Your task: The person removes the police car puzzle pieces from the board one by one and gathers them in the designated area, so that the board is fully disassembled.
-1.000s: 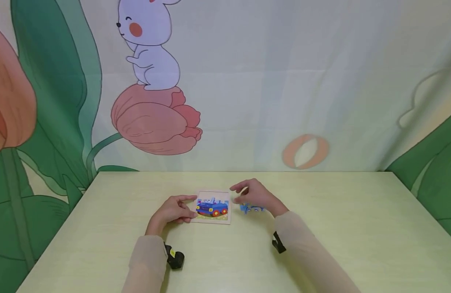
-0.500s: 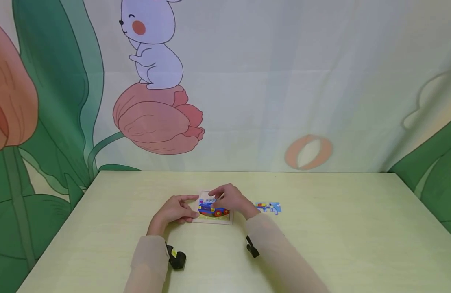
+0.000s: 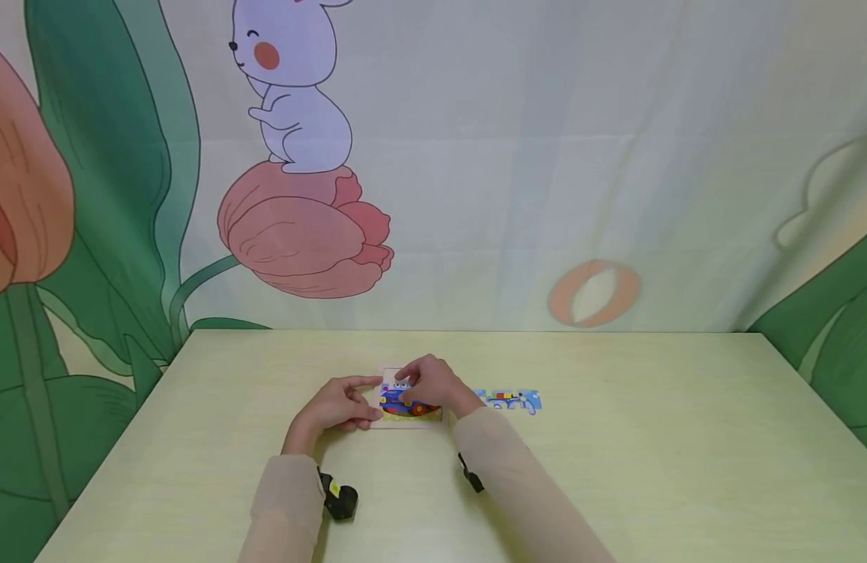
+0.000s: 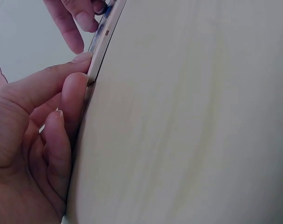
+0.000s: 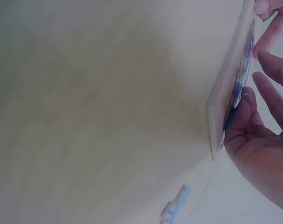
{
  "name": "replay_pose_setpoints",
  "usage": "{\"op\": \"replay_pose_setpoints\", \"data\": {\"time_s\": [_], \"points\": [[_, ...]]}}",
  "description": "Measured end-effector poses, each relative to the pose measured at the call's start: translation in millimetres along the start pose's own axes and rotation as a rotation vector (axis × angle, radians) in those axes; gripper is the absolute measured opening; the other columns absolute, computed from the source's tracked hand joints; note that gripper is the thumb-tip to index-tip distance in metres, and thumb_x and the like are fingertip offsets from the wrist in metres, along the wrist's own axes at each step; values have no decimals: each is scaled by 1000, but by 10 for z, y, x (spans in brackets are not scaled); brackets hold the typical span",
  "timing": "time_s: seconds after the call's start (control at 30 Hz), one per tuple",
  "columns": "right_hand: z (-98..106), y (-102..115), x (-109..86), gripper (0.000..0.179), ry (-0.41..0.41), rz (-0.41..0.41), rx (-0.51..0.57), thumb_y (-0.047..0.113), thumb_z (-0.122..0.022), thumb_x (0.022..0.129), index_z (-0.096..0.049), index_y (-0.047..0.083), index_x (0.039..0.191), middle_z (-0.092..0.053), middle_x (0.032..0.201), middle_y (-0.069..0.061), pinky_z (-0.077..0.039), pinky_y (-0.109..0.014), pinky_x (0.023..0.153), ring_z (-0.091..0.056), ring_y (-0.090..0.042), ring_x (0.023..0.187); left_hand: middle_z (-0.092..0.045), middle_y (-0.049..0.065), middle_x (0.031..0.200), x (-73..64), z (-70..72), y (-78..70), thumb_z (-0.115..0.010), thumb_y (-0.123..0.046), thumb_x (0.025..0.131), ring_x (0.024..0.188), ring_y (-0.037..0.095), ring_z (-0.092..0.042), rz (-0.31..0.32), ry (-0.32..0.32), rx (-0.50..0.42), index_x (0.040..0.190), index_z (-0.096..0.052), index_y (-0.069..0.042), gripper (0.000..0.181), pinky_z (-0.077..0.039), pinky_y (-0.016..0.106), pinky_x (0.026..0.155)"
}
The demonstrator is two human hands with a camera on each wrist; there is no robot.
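Note:
A small square jigsaw puzzle board [image 3: 405,424] lies near the middle of the table, with a blue truck picture with red wheels and a bare pale strip along its top. My left hand [image 3: 336,404] grips its left edge, index finger near the upper corner and thumb lower down. Over the picture is my right hand [image 3: 433,381], covering its upper right part. In the right wrist view, fingertips of the right hand [image 5: 258,130] touch the printed surface while other fingers stay extended; no piece shows between them. Loose blue puzzle pieces [image 3: 530,401] lie to the right.
The pale wooden table [image 3: 651,453] ends at a printed curtain [image 3: 461,156] with a rabbit and tulips. Black wrist cameras sit at both cuffs, the left camera [image 3: 342,500] close above the tabletop.
My right hand has moved left from beside the board to over its picture, uncovering more of the loose pieces. The left hand keeps its hold on the board's edge.

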State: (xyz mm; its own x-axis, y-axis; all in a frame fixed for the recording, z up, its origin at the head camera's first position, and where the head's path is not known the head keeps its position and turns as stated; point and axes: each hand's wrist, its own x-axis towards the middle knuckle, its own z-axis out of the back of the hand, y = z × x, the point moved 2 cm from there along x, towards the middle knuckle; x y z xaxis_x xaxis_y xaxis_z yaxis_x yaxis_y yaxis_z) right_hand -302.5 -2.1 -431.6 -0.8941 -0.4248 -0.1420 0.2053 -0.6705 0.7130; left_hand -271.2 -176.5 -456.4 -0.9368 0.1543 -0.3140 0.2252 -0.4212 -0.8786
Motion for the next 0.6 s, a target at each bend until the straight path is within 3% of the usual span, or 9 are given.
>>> {"op": "replay_pose_setpoints", "data": {"time_s": [0.17, 0.4, 0.6], "points": [[-27, 6, 23, 27, -5, -18, -58, 11, -73, 75, -69, 5, 101, -59, 87, -5, -44, -28, 74, -50, -16, 79, -59, 3, 63, 10, -7, 5, -73, -10, 75, 49, 10, -55, -1, 3, 2, 127, -55, -14, 55, -36, 20, 45], [-68, 43, 29, 24, -20, -34, -89, 11, -74, 74, -69, 6, 97, -55, 80, -2, -40, -25, 66, -47, -14, 74, -58, 4, 63, 24, 1, 27, -73, -9, 75, 48, 10, -55, -7, 6, -3, 127, -54, -14, 56, -35, 20, 45], [-83, 79, 21, 22, -40, -6, -126, 9, -74, 73, -66, 7, 94, -55, 81, -2, -42, -28, 72, -48, -15, 75, -58, 4, 62, 31, 4, 30, -73, -8, 76, 48, 10, -54, -14, 10, -3, 128, -54, -12, 55, -35, 20, 45]]}}
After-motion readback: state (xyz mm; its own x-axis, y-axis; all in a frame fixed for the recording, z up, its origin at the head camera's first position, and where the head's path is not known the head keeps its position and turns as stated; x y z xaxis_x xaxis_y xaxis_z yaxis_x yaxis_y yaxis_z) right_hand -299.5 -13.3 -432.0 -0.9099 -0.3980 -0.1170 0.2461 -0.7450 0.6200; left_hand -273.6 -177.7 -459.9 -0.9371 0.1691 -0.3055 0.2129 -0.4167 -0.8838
